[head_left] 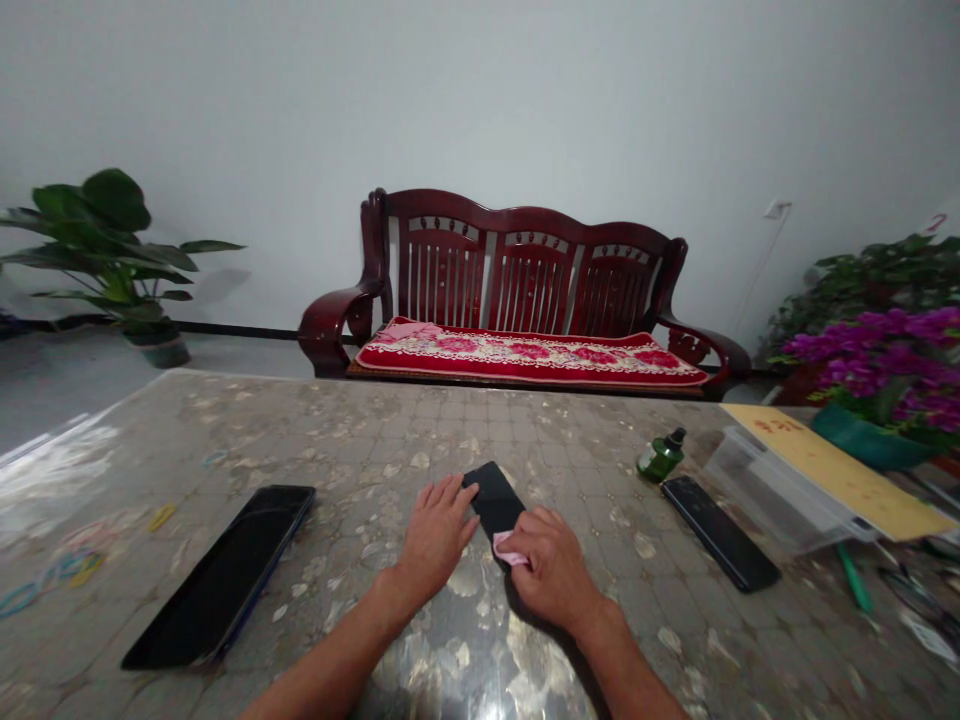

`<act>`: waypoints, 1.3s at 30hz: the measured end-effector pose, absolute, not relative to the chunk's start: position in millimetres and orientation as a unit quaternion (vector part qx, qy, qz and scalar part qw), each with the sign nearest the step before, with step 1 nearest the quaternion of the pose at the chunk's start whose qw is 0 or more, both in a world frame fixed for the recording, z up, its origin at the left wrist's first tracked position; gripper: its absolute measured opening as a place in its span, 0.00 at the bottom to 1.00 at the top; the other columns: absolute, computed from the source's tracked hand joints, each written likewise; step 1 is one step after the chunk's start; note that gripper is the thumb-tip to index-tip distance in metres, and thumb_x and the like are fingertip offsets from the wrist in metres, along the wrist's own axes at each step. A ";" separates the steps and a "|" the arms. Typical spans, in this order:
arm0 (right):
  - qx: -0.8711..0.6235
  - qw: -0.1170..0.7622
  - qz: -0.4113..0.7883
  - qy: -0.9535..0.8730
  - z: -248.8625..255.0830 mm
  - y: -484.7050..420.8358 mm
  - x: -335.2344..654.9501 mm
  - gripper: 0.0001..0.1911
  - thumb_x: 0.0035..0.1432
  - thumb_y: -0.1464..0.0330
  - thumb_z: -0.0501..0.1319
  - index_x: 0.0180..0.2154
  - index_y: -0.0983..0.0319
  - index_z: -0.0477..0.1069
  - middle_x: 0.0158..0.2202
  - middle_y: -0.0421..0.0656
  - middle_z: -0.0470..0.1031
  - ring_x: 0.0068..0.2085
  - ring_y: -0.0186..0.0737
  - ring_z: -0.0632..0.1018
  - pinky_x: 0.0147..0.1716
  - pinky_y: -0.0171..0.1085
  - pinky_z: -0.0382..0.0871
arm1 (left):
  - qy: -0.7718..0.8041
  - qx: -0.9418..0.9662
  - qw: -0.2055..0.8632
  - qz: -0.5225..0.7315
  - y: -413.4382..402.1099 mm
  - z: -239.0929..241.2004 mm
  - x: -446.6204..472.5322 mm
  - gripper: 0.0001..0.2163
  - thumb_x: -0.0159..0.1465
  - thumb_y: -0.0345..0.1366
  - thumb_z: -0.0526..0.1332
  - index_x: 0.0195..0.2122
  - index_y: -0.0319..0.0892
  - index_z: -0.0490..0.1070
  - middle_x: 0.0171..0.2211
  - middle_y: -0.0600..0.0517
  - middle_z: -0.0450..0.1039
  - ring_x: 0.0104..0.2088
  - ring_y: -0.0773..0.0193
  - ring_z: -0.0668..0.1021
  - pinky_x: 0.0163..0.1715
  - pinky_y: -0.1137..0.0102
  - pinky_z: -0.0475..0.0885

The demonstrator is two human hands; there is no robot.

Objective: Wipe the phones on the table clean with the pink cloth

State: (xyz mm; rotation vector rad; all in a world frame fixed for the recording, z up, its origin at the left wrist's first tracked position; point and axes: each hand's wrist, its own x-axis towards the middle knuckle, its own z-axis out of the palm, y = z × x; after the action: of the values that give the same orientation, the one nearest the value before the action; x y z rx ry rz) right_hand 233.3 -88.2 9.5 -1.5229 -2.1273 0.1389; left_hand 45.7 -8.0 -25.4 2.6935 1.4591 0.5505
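Tabletop [352,440] with phone and cloth, seen from above the worker's forearms; the dark phone [487,490] lies flat at the centre of the frame, slightly below the middle, its long axis running from upper left to lower right; the left hand [441,528] rests palm down with fingers extended and slightly parted, its fingertips at the phone's left edge; the right hand [551,562] is closed around a folded pink cloth [510,548], pressed to the phone's near end; the two hands are apart from each other, with the phone between them; the right hand and cloth hide the phone's lower right part, so its full outline cannot be told.

Surrounding objects: at lower left, a large black tablet [225,575], set obliquely and well apart from the left hand; at the far lower left, several coloured loops [82,568]; at right, a black handset [720,535], with a green bottle [661,456] just beyond its upper end; farther right, a clear plastic box [772,490] beneath a yellow sheet [840,470], and a green handle [855,580] near the box's lower corner; at the right edge, purple flowers [885,360] in a teal planter [862,438]; background, a wooden settee [450,265] with a red floral cover [525,355]; at upper left, a potted plant [112,250].
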 end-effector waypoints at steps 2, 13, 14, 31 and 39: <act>-0.597 0.266 0.039 -0.756 9.0 -86.8 236.4 0.14 0.48 0.78 0.58 0.32 0.57 0.78 0.28 0.41 0.71 0.36 0.40 0.70 0.38 0.37 0.57 | 0.474 0.864 0.017 0.169 -8.5 -23.4 46.1 0.18 0.65 0.31 0.61 0.57 0.44 0.68 0.60 0.42 0.68 0.60 0.48 0.70 0.59 0.50 0.63; -0.641 0.255 0.050 -0.722 4.9 -91.4 222.5 0.13 0.51 0.78 0.56 0.29 0.58 0.77 0.27 0.40 0.71 0.32 0.36 0.71 0.33 0.33 0.58 | 0.476 0.864 0.028 0.162 -5.6 -24.4 44.9 0.18 0.67 0.29 0.57 0.58 0.44 0.67 0.61 0.43 0.68 0.61 0.51 0.69 0.60 0.51 0.62; -0.632 0.261 0.041 -0.729 4.4 -92.4 219.5 0.12 0.51 0.78 0.56 0.29 0.59 0.76 0.27 0.41 0.71 0.32 0.36 0.71 0.33 0.33 0.58 | 0.476 0.864 0.030 0.163 -5.0 -25.3 44.6 0.18 0.68 0.30 0.56 0.58 0.43 0.67 0.61 0.43 0.68 0.61 0.51 0.69 0.61 0.51 0.62; -0.562 0.274 0.008 -0.780 0.6 -90.5 219.7 0.13 0.48 0.78 0.58 0.34 0.58 0.75 0.31 0.41 0.70 0.37 0.41 0.67 0.37 0.39 0.55 | 0.376 0.910 0.041 0.169 -36.7 -40.4 23.1 0.20 0.63 0.33 0.64 0.57 0.40 0.68 0.63 0.37 0.64 0.59 0.48 0.71 0.56 0.54 0.70; -0.584 0.276 -0.003 -0.763 -1.6 -83.9 228.3 0.12 0.52 0.79 0.59 0.34 0.58 0.76 0.31 0.42 0.70 0.37 0.41 0.67 0.38 0.38 0.56 | 0.293 0.925 0.031 0.242 -48.1 -38.1 26.8 0.11 0.67 0.28 0.58 0.47 0.43 0.76 0.50 0.46 0.78 0.52 0.54 0.78 0.52 0.59 0.75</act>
State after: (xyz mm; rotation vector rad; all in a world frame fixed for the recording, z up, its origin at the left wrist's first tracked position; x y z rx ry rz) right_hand 228.3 -83.9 -1.6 -1.5704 -2.0509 -0.0088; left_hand 26.8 -48.1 -38.1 2.8490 0.9015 0.7457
